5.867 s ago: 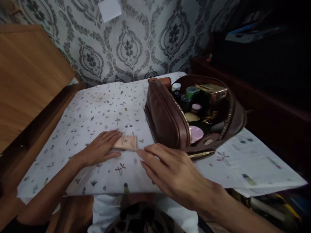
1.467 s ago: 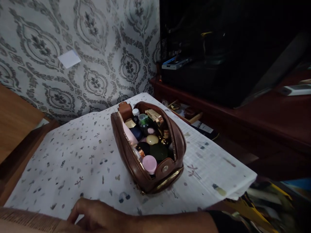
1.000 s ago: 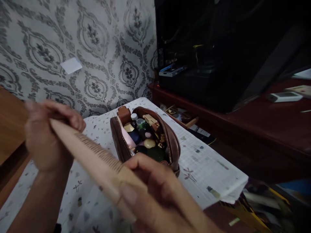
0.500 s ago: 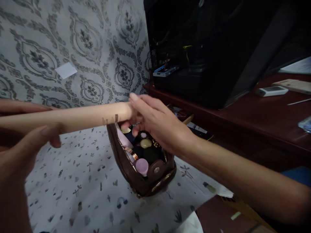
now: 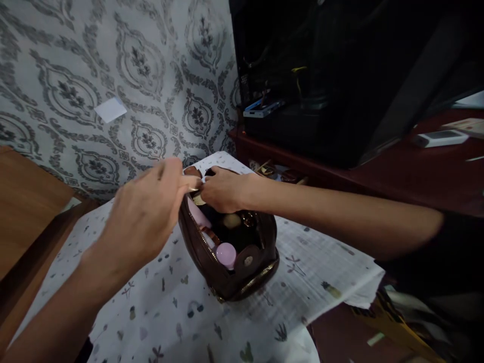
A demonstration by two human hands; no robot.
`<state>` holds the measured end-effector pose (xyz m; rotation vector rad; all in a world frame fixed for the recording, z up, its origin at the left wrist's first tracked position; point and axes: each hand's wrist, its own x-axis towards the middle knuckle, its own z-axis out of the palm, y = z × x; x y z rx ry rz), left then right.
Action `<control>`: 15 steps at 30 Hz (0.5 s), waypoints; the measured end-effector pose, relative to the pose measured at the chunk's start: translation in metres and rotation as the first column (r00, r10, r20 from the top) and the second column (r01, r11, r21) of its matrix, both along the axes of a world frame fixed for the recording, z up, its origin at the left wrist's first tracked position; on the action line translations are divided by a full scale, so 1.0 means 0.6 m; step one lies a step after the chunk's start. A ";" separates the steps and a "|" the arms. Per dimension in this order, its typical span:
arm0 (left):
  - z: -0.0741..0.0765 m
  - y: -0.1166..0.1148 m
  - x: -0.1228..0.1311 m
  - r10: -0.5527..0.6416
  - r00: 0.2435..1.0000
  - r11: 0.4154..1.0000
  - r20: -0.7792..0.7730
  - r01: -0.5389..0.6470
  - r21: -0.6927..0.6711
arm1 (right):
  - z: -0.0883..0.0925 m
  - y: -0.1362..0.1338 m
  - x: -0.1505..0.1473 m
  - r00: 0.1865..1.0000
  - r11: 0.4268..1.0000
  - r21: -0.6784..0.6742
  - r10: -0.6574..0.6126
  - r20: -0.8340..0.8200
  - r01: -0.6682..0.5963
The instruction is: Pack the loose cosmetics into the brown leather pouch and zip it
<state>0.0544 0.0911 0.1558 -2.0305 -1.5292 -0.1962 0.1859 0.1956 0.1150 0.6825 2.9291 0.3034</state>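
A dark brown zip bag [image 5: 196, 257] stands unzipped on the patterned cloth. Inside it are a round lilac lid [image 5: 226, 255], a pink item [image 5: 199, 214] along the left wall, and gold-coloured pieces [image 5: 248, 219]. My right hand [image 5: 223, 190] reaches into the bag's far end, its fingers bent down and their tips hidden. At the bag's far left rim is my left hand [image 5: 151, 204], blurred, with curled fingers and one finger pointing toward the right hand. What either hand grips is hidden. The beige tube cannot be made out.
White cloth [image 5: 151, 312] with small plant prints lies under the bag. A dark red desk [image 5: 408, 186] with a large black screen [image 5: 321, 85] stands to the right. On the desk rests a small white device [image 5: 442, 138]. Brown wood [image 5: 30, 201] borders the left side.
The long beige tube held between both hands has gone out of sight. My left hand has moved right to the bag's rim, and my right hand has gone down into the bag.
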 end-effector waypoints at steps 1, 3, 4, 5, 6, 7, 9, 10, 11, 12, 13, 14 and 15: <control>-0.006 0.003 0.006 0.001 0.999 1.000 -0.041 -0.003 -0.026 | 0.000 0.003 0.003 0.999 0.999 0.008 -0.032 0.018 0.032; -0.016 0.010 0.019 0.040 0.990 0.995 -0.137 -0.053 -0.090 | 0.002 0.008 0.009 0.996 0.997 0.013 -0.078 0.052 0.078; -0.020 0.012 0.027 0.070 0.981 0.989 -0.182 -0.093 -0.117 | 0.003 0.009 0.012 0.995 0.996 0.012 -0.085 0.058 0.085; -0.024 0.015 0.037 0.102 0.969 0.980 -0.224 -0.136 -0.143 | 0.003 0.009 0.014 0.994 0.996 0.009 -0.086 0.062 0.086; -0.028 0.017 0.047 0.133 0.957 0.971 -0.260 -0.178 -0.161 | 0.003 0.009 0.017 0.994 0.996 0.005 -0.084 0.063 0.084; -0.031 0.018 0.057 0.160 0.944 0.960 -0.289 -0.216 -0.176 | 0.003 0.009 0.019 0.995 0.997 0.003 -0.081 0.062 0.081; -0.037 0.019 0.070 0.185 0.928 0.941 -0.323 -0.262 -0.215 | 0.003 0.008 0.022 0.995 0.997 0.000 -0.079 0.056 0.079; -0.039 0.019 0.072 0.177 0.932 0.933 -0.318 -0.262 -0.249 | 0.003 0.008 0.024 0.996 0.997 -0.004 -0.078 0.053 0.078; -0.040 0.018 0.069 0.147 0.945 0.926 -0.291 -0.235 -0.296 | 0.003 0.008 0.026 0.996 0.997 -0.010 -0.075 0.048 0.075; -0.041 0.016 0.063 0.098 0.966 0.920 -0.241 -0.180 -0.347 | 0.002 0.009 0.028 0.997 0.997 -0.017 -0.071 0.041 0.072; -0.041 0.014 0.054 0.034 0.985 0.913 -0.172 -0.100 -0.397 | 0.002 0.010 0.030 0.997 0.997 -0.024 -0.066 0.033 0.067; -0.041 0.012 0.043 -0.029 0.995 0.901 -0.091 -0.013 -0.433 | 0.001 0.011 0.032 0.998 0.998 -0.029 -0.061 0.021 0.061; -0.040 0.010 0.031 -0.082 0.997 0.888 -0.011 0.068 -0.454 | 0.000 0.012 0.033 0.998 0.998 -0.031 -0.057 0.007 0.057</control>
